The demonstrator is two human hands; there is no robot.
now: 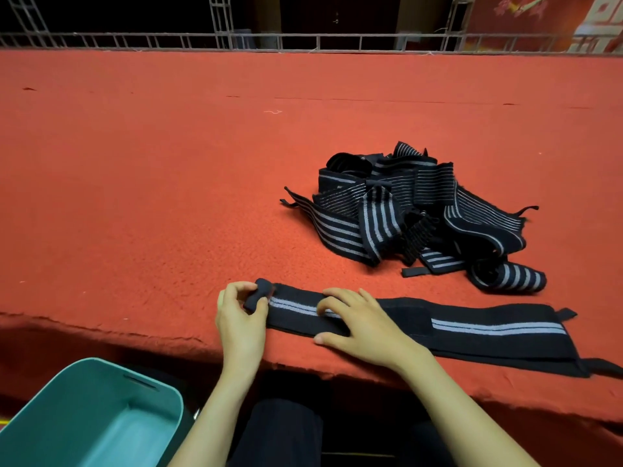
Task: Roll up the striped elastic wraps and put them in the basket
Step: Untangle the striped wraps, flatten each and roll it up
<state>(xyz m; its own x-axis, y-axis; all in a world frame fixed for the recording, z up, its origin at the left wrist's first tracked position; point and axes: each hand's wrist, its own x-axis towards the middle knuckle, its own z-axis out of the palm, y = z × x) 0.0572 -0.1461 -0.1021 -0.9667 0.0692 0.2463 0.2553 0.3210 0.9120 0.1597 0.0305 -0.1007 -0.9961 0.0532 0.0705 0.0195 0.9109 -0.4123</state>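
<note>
One striped wrap (421, 326) lies stretched flat along the near edge of the red felt table (168, 180), low in the frame right of centre, and the rolling looks to have only just begun. The left hand (241, 318) pinches the folded-over end of the wrap between thumb and curled fingers, making the first small turn; the right hand (357, 318) lies flat on the band just beside it, fingers spread and straight, pinning it down. To my eye the next move calls for turning that little core over itself toward the right while the flat hand slides away and keeps the band taut. The heap of unrolled wraps (414, 214) waits at centre right. The teal basket (111, 372) sits at lower left, nothing visible inside. I can read no brand, label or writing anywhere.
</note>
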